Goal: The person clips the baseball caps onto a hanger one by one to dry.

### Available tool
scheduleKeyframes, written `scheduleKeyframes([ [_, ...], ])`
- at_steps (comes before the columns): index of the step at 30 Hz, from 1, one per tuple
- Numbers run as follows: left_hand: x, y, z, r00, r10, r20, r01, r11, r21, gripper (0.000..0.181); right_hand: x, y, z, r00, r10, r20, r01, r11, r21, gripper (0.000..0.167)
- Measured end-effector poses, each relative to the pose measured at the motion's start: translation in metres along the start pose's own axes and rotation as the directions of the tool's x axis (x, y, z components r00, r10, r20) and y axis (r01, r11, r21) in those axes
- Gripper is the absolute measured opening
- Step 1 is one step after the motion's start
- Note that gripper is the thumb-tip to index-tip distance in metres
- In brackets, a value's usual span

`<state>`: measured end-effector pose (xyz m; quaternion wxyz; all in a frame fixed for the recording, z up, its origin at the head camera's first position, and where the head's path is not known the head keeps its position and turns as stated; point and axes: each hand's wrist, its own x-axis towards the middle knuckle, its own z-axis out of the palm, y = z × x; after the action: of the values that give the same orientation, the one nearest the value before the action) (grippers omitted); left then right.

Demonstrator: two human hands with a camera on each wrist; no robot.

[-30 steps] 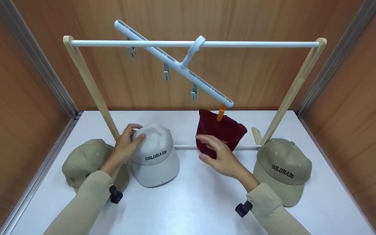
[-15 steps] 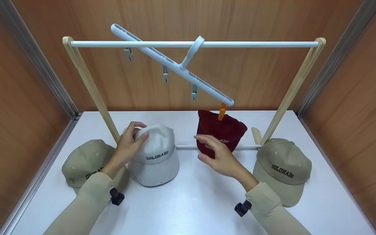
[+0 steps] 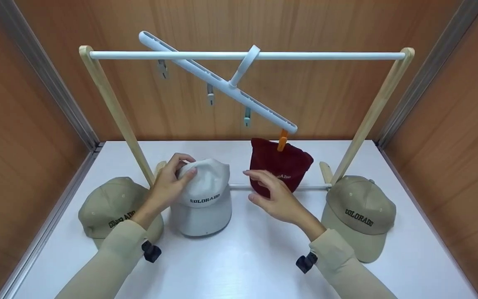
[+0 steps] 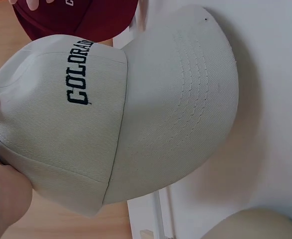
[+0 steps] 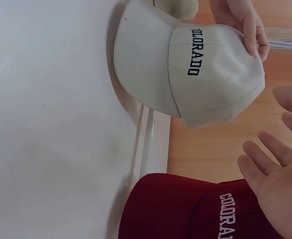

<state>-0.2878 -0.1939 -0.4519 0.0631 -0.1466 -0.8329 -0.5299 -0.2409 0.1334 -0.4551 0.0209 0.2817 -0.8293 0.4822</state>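
The left hand pinches the crown of a white cap lettered COLORADO; in the right wrist view the white cap has its brim toward the table. Just in front of a dark red cap, the right hand is held with fingers spread and loosely bent, holding nothing. An orange clip grips the red cap at the near end of a white hanger. Further along the hanger hang a teal clip and grey clips, one a grey clip, with nothing in them.
The hanger hooks over a white rail between wooden posts, turned at a slant. One khaki cap lies at the left behind the left forearm, another khaki cap by the right post. Wooden walls enclose the white table.
The left hand has moved the white cap slightly right, toward the red one. The hanger's far end has swung a little left and down. The right hand has shifted slightly left.
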Motion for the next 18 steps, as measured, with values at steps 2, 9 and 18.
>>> scheduleKeyframes([
  [2, 0.0, 0.003, 0.002, 1.0, 0.018, 0.002, -0.018, 1.0, -0.009, 0.027, 0.001, -0.001, 0.001, 1.0, 0.004, 0.004, -0.004, 1.0, -0.004, 0.055],
  [9, -0.002, 0.013, 0.006, 0.998, 0.054, 0.02, -0.053, 0.998, -0.045, 0.027, 0.008, -0.007, 0.003, 1.0, -0.006, 0.013, 0.007, 0.999, -0.033, 0.057],
  [18, -0.004, 0.026, 0.011, 0.993, 0.093, 0.068, -0.091, 0.995, -0.039, 0.026, 0.015, -0.012, 0.007, 0.998, -0.028, -0.048, 0.025, 0.998, -0.063, 0.06],
])
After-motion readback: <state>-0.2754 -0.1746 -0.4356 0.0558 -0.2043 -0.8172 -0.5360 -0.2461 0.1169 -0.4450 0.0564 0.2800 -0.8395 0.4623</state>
